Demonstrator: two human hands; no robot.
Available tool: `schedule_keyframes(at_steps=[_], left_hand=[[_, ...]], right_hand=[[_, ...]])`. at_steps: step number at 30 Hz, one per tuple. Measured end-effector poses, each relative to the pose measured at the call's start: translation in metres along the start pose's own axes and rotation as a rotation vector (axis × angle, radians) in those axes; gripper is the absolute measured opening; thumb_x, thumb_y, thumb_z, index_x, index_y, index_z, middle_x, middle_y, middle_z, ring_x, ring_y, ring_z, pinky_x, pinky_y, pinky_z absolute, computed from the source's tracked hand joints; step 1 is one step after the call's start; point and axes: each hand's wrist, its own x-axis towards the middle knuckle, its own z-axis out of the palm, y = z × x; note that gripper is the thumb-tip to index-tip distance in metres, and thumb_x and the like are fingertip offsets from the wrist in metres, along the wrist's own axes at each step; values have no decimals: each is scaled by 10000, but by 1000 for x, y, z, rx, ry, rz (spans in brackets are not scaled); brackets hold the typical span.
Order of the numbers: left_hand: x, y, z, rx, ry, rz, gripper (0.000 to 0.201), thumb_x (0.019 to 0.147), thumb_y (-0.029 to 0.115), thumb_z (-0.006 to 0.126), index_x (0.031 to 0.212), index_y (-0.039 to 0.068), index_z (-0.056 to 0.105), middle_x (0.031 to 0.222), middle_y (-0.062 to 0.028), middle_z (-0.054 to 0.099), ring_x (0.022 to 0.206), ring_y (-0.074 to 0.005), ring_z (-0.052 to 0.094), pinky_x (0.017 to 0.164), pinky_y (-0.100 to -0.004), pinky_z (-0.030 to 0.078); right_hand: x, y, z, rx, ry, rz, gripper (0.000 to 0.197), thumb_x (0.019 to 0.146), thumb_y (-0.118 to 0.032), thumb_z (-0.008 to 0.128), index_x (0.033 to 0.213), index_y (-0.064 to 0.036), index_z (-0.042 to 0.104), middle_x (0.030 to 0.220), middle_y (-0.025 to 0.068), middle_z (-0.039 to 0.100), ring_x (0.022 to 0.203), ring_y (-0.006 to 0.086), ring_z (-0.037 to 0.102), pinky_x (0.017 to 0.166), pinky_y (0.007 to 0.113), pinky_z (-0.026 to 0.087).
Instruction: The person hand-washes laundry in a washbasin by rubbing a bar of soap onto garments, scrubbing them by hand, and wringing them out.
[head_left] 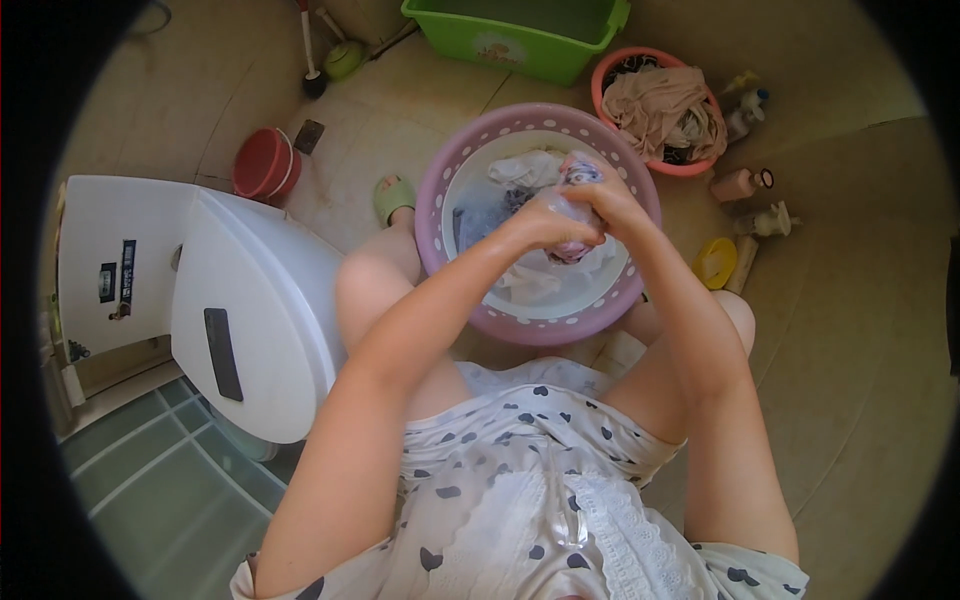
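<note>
Over a round purple basin (470, 305) with a white-dotted rim, both my hands are closed around a bunched, wet-looking patterned cloth (570, 251). My left hand (548, 222) grips its lower part. Higher up and to the right, my right hand (610, 197) is wrapped round the same cloth, with part of it showing above the fingers. Cloudy water fills the basin, and white cloth (527, 170) and a grey-blue cloth (478, 228) lie in it. The cloth's exact kind cannot be made out.
A coral basin of clothes (660, 110) stands at the far right, beside a green tub (515, 40). Several bottles (738, 184) and a yellow dish (715, 262) line the right wall. Left are a red bucket (266, 163) and a white toilet (255, 310).
</note>
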Motion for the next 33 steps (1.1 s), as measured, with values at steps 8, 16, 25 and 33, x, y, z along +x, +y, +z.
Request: schedule_keyframes(at_steps=[8,16,25,33], left_hand=[[2,-9,23,427,533,133,764,561,368,717,1191,50,423,1093,-120,519,1022,-243,503,939,-365,323],[-14,16,14,-1030,293,33,594,814,522,474,1212,83,451,1208,-106,469,1082,-247,466,931,-462,347],[-13,40,-7,-1273,348,288,496,805,279,582,1189,14,412,1149,-102,504,969,-231,542,874,-345,429],[-32,61,26,-307,855,827,544,646,-27,635,1121,29,378,1137,-125,465,1016,-203,475,908,-318,383]], right_hand=[[5,11,15,39,480,-62,249,600,-67,662,832,-29,580,749,54,577,686,147,550,630,279,446],[-4,-34,12,628,362,-225,178,706,-96,698,801,-38,560,715,23,566,636,104,535,565,250,422],[-18,-37,34,564,488,-434,208,725,-149,705,819,-33,561,766,13,552,695,84,518,631,228,414],[-31,-46,14,823,183,-172,120,816,-181,603,801,-75,547,751,-13,533,686,81,520,624,242,410]])
